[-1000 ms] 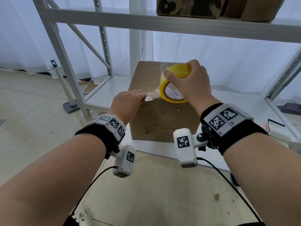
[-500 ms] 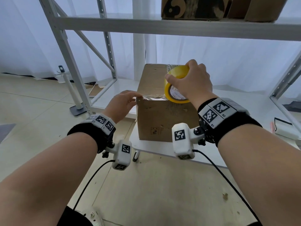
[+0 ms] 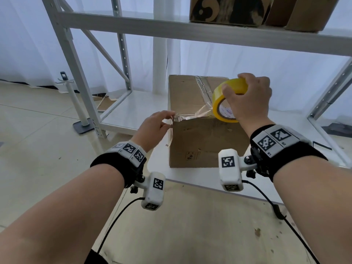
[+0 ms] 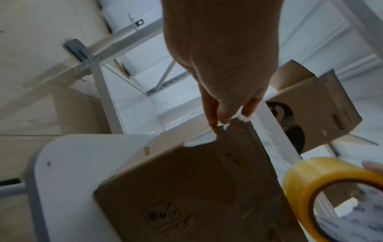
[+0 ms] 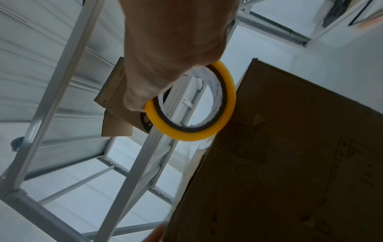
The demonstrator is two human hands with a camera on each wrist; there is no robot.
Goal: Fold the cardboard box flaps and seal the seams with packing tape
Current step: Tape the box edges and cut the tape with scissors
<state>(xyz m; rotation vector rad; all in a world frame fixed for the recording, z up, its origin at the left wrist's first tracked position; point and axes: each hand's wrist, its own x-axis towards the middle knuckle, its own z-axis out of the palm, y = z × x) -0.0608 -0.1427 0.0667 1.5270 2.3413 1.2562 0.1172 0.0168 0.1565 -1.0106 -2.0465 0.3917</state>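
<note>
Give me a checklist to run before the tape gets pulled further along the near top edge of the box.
1. Free end anchored: left hand fingertips sit on the clear tape strip at the near left corner of the brown cardboard box. Ok.
2. Roll secured: right hand grips the yellow roll of packing tape. Ok.
3. Strip flat: it looks crinkled between corner and roll. Not ok.
4. Top seam: shiny tape already runs along it. Ok.
5. Box seated flat on the white shelf board. Ok.
6. Adhesion under the fingertips: cannot tell.
</note>
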